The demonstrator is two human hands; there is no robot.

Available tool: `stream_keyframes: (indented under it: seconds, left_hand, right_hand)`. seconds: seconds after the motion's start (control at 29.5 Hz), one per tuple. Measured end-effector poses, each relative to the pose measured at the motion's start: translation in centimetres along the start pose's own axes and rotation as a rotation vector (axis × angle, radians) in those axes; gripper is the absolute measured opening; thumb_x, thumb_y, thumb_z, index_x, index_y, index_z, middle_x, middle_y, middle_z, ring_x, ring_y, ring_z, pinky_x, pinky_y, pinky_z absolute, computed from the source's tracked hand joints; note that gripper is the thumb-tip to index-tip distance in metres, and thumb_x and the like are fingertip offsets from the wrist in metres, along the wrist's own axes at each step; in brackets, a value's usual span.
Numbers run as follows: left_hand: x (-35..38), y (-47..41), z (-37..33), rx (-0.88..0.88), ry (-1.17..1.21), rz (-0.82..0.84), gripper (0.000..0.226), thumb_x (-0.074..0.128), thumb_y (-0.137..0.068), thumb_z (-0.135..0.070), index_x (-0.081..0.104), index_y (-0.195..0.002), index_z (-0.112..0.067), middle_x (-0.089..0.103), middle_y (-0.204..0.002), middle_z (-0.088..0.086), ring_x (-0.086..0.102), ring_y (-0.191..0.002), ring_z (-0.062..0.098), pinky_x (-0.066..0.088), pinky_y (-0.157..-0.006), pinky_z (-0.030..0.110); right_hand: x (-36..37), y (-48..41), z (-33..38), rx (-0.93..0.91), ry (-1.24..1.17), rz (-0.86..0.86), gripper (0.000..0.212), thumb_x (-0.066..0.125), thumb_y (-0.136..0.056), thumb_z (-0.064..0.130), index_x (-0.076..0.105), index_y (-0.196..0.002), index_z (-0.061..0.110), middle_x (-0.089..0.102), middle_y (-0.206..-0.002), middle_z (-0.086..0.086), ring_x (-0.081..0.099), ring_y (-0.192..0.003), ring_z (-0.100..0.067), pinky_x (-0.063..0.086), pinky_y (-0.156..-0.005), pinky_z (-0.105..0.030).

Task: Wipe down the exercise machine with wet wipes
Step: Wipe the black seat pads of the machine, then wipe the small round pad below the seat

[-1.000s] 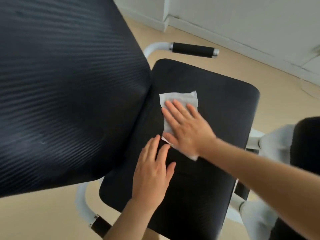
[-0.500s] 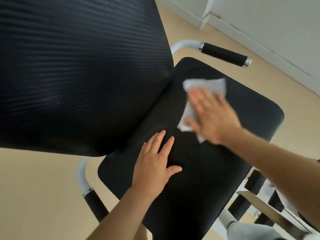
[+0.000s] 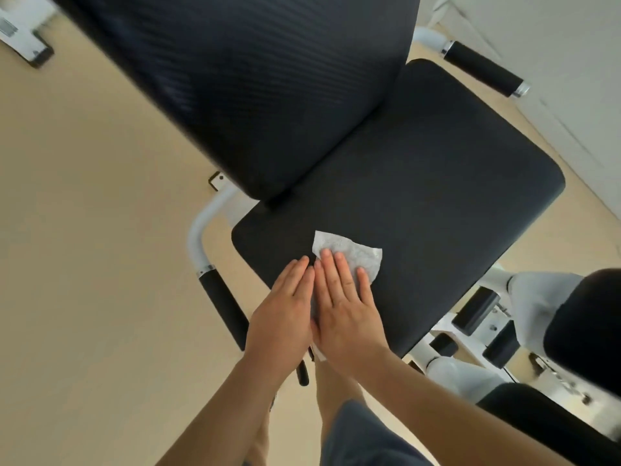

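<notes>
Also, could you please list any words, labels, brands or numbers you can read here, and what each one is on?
None can be read.
The seat, backrest and wipe show no print.
A grey patch on the white base at top left may be a label, but it is too blurred to read.

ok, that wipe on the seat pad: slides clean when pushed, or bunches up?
Probably floppy: the wipe shows creases and an uneven edge beyond the right hand. Likely bunches when pushed, since only flat fingers pin it to the seat pad. Looks thin, so probably very light.
</notes>
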State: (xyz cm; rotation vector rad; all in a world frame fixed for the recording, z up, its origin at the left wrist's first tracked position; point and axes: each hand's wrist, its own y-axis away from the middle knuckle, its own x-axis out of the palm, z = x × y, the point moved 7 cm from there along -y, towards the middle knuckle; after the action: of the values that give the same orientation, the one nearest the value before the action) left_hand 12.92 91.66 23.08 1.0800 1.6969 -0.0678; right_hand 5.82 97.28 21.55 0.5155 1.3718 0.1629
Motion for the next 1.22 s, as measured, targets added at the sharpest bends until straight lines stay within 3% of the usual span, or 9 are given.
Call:
stream_keyframes:
  seconds: [0.2, 0.3, 0.44, 0.54, 0.64, 0.71, 0.91, 1.12, 1.22]
  left_hand:
    - [-0.2, 3.1, 0.9, 0.127, 0.108, -0.004, 0.068, 0.052, -0.091, -0.006, 0.026, -0.152, -0.022, 0.013, -0.161, 0.002, 0.006, -0.149, 0.018, 0.04, -0.107, 0.031]
    - [0.5, 4.4, 1.2, 0.14, 0.051, 0.056, 0.062, 0.048, -0.095, -0.009, 0.028, -0.15, -0.025, 0.005, -0.162, -0.001, 0.0, -0.149, 0.016, 0.043, -0.105, 0.031]
    - [0.7, 6.6, 0.0, 0.131, 0.066, 0.163, 0.055, 0.046, -0.098, -0.014, 0.03, -0.149, -0.025, 0.008, -0.161, -0.003, 0.009, -0.149, 0.015, 0.041, -0.107, 0.032]
    - [-0.2, 8.3, -2.4, 0.148, 0.192, 0.2, 0.046, 0.046, -0.098, -0.017, 0.042, -0.144, -0.023, 0.029, -0.155, -0.004, 0.032, -0.14, 0.014, 0.04, -0.105, 0.031]
    - [-1.7, 10.3, -7.1, 0.176, 0.491, 0.27, 0.036, 0.053, -0.096, -0.025, 0.057, -0.132, -0.024, 0.055, -0.135, -0.007, 0.051, -0.123, 0.008, 0.043, -0.102, 0.028]
    - [-2.4, 12.4, -11.6, 0.196, 0.69, 0.384, 0.036, 0.061, -0.091, -0.036, 0.059, -0.126, -0.028, 0.063, -0.122, -0.012, 0.057, -0.114, 0.003, 0.047, -0.098, 0.027]
    - [-4.9, 18.1, -23.2, 0.158, 1.048, 0.398, 0.017, 0.074, -0.083, -0.032, 0.068, -0.099, -0.031, 0.073, -0.091, -0.01, 0.068, -0.089, 0.006, 0.052, -0.074, 0.019]
    - [-2.2, 23.7, -32.0, 0.037, 1.304, 0.573, 0.016, 0.057, -0.095, -0.014, 0.067, -0.107, -0.014, 0.074, -0.099, 0.004, 0.07, -0.096, 0.016, 0.053, -0.081, 0.027]
    - [0.4, 24.9, -35.1, -0.044, 1.291, 0.493, 0.016, 0.055, -0.095, -0.013, 0.068, -0.105, -0.009, 0.073, -0.099, 0.011, 0.07, -0.093, 0.021, 0.055, -0.081, 0.034]
  right_hand:
    - [2.0, 6.9, -1.1, -0.086, 0.159, 0.031, 0.078, 0.024, -0.099, 0.058, 0.006, -0.155, 0.007, 0.004, -0.163, -0.01, 0.003, -0.151, -0.029, 0.009, -0.12, -0.048]
    - [3.0, 10.4, -1.7, 0.03, 0.078, 0.08, 0.081, 0.041, -0.097, 0.05, 0.003, -0.155, 0.008, 0.008, -0.163, -0.011, 0.01, -0.149, -0.031, 0.022, -0.119, -0.05]
    - [1.4, 13.0, -2.2, 0.299, -0.331, -0.052, 0.064, 0.052, -0.092, -0.002, 0.035, -0.15, 0.02, 0.026, -0.158, 0.005, 0.024, -0.146, -0.015, 0.038, -0.113, -0.034]
    - [-1.1, 16.8, -4.0, 0.723, -0.703, -0.126, 0.042, 0.044, -0.103, 0.011, 0.049, -0.142, 0.025, 0.059, -0.136, 0.002, 0.062, -0.103, -0.008, 0.046, -0.085, -0.012]
    - [-5.7, 21.6, -4.7, 0.919, -1.131, -0.335, 0.032, 0.05, -0.101, 0.017, 0.062, -0.13, 0.017, 0.071, -0.109, -0.001, 0.062, -0.083, -0.008, 0.052, -0.081, -0.018]
    - [-9.2, 25.0, -4.7, 0.922, -1.332, -0.439, 0.024, 0.052, -0.1, 0.019, 0.071, -0.115, 0.018, 0.075, -0.095, -0.001, 0.069, -0.087, -0.021, 0.056, -0.084, -0.032]
    - [-15.1, 32.7, -5.9, 0.821, -1.645, -0.542, 0.027, 0.049, -0.1, 0.015, 0.076, -0.096, 0.012, 0.075, -0.094, -0.012, 0.071, -0.09, -0.026, 0.057, -0.081, -0.032]
    - [-14.1, 41.9, -11.8, 0.581, -1.962, -0.275, 0.049, 0.039, -0.096, 0.062, 0.061, -0.128, 0.031, 0.067, -0.124, -0.004, 0.063, -0.114, -0.024, 0.05, -0.095, -0.042]
    - [-11.4, 46.0, -16.3, 0.634, -1.928, -0.293, 0.033, 0.052, -0.099, 0.037, 0.065, -0.125, 0.021, 0.063, -0.125, -0.018, 0.061, -0.108, -0.036, 0.048, -0.099, -0.05]
